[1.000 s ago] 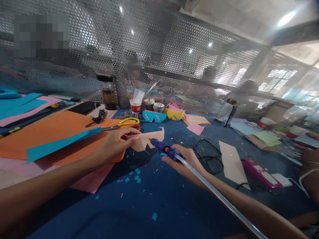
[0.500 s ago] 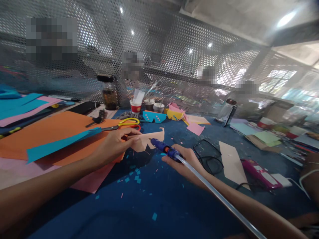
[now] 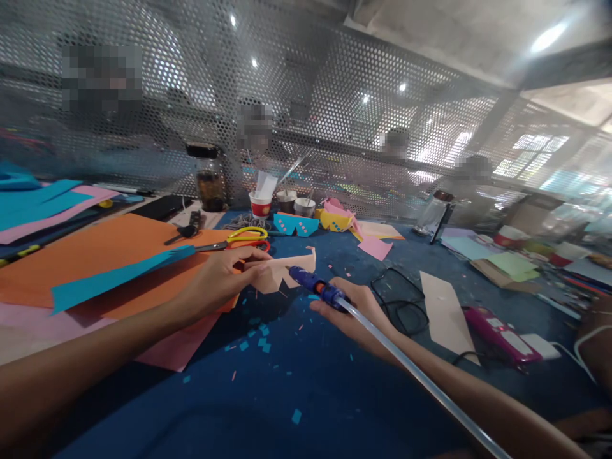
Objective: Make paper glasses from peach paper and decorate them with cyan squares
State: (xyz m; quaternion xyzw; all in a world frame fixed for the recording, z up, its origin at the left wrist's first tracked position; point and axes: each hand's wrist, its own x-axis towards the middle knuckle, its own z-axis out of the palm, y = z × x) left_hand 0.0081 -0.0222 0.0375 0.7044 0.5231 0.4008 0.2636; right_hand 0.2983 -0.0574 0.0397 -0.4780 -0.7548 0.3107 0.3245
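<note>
My left hand [image 3: 217, 278] pinches a pale peach paper cut-out [image 3: 287, 268] with a zigzag lower edge, holding it just above the blue table [image 3: 306, 389]. My right hand [image 3: 356, 309] grips a blue glue gun [image 3: 318, 288] with a long clear glue stick [image 3: 421, 379] trailing back over my forearm. The gun's nozzle points at the cut-out's lower edge, close to it.
Orange [image 3: 105, 255], teal [image 3: 115, 275] and pink sheets lie left. Yellow-handled scissors [image 3: 239, 237], cups [image 3: 261, 205], a jar [image 3: 209, 178] and paper crafts [image 3: 296, 223] stand behind. A black cord [image 3: 399, 299], peach strip [image 3: 444, 312] and pink tool [image 3: 497, 331] lie right. Another person's arm [image 3: 595, 338] shows far right.
</note>
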